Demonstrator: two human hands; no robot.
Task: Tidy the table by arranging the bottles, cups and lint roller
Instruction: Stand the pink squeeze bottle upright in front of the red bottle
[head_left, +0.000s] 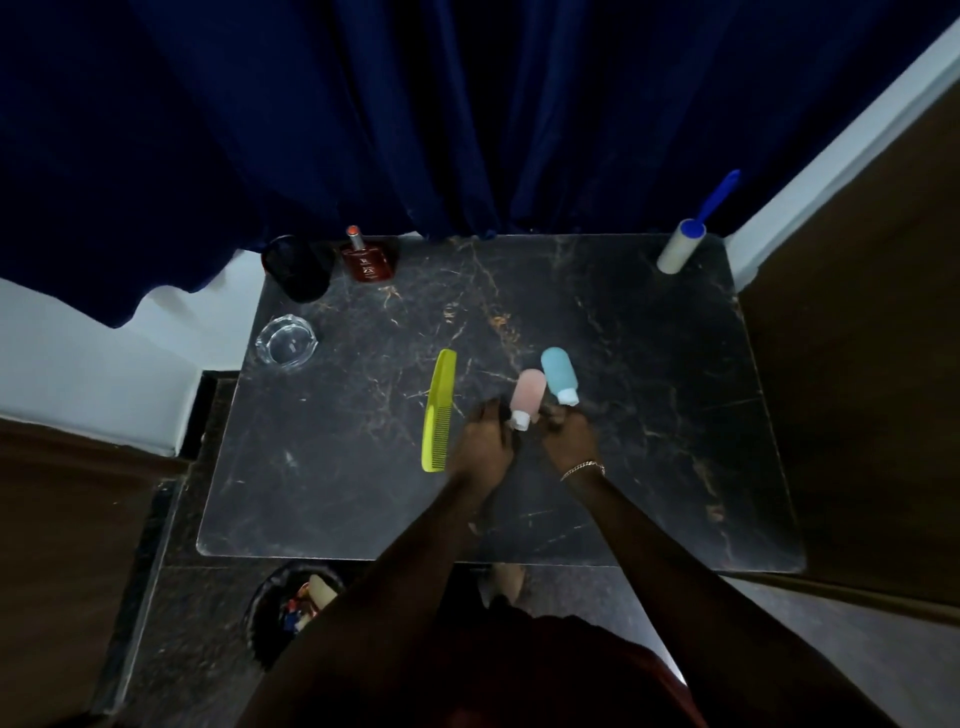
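On the black marble table (649, 467), a pink bottle (529, 391) and a light blue bottle (558, 370) lie side by side near the middle, white caps toward me. My left hand (480, 441) pinches the pink bottle's cap. The fingers of my right hand (567, 441) close on the blue bottle's cap. A white lint roller (680, 249) with a blue handle stands at the back right corner. A red perfume bottle (366, 262) and a black cup (296, 267) stand at the back left. In front of them sits a clear glass cup (285, 343).
A yellow-green comb (439, 410) lies just left of my left hand. A dark blue curtain (467, 130) hangs behind the table. A waste bin (288, 618) stands on the floor at the front left. Brown panels flank the table on both sides.
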